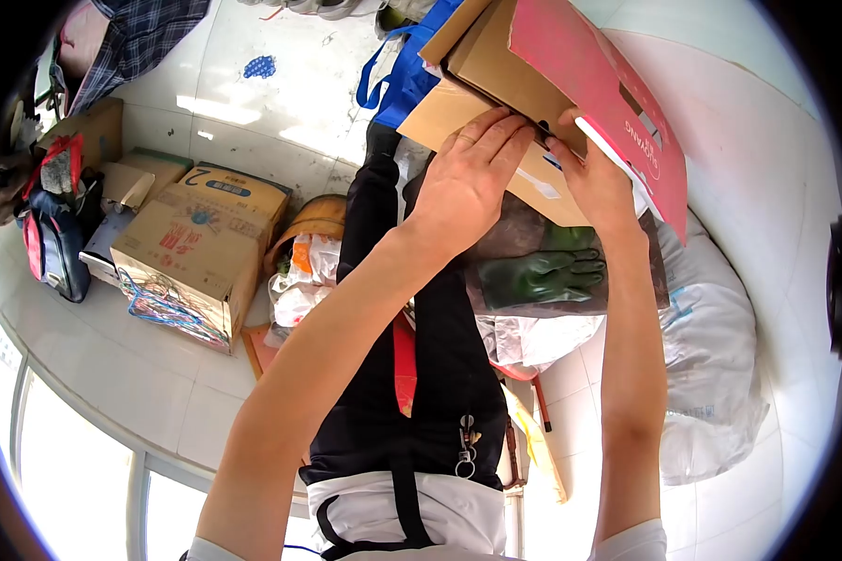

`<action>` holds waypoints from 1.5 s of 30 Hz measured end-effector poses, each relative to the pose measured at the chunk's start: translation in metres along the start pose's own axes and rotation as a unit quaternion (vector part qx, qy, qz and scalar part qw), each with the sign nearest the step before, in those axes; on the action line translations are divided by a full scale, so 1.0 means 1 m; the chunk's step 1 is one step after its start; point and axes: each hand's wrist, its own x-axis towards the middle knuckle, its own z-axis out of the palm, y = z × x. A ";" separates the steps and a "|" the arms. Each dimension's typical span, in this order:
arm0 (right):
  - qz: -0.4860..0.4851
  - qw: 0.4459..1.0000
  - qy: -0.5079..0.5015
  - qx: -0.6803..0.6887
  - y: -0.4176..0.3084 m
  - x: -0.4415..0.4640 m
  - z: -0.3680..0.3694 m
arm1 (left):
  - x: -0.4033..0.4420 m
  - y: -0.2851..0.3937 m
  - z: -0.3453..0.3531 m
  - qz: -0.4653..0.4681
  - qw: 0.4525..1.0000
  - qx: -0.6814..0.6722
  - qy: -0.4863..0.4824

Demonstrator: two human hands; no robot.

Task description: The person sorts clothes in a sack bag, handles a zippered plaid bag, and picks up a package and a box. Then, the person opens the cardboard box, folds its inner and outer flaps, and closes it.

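Note:
A brown cardboard box (510, 61) with a pink printed outer side (594, 70) stands tilted in front of me, its top flaps raised. My left hand (468, 178) lies over a brown flap, its fingers bent across the edge; its thumb is hidden. My right hand (599, 187) grips the box edge beside the pink panel, index finger and thumb turned inward. A small dark spot or part shows between the two hands, too small to name. Below the box, a green rubber glove (543, 279) rests on a dark brown surface.
A blue bag (407, 79) stands behind the box. At left are a taped carton (196, 238), bundled wires (173, 309), a dark backpack (56, 243) and a basket (313, 220) with plastic bags. A large white sack (711, 355) leans at right by the wall.

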 end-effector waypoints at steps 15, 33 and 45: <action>-0.078 0.983 0.063 -0.156 -0.003 -0.009 0.012 | -0.003 -0.014 -0.003 0.037 0.999 0.035 -0.013; -0.042 0.999 -0.031 -0.004 0.012 -0.001 0.002 | -0.003 -0.012 -0.004 0.020 0.996 0.073 -0.044; -0.068 0.997 -0.025 0.029 0.003 0.011 -0.008 | 0.002 -0.012 -0.002 0.030 0.990 0.119 -0.064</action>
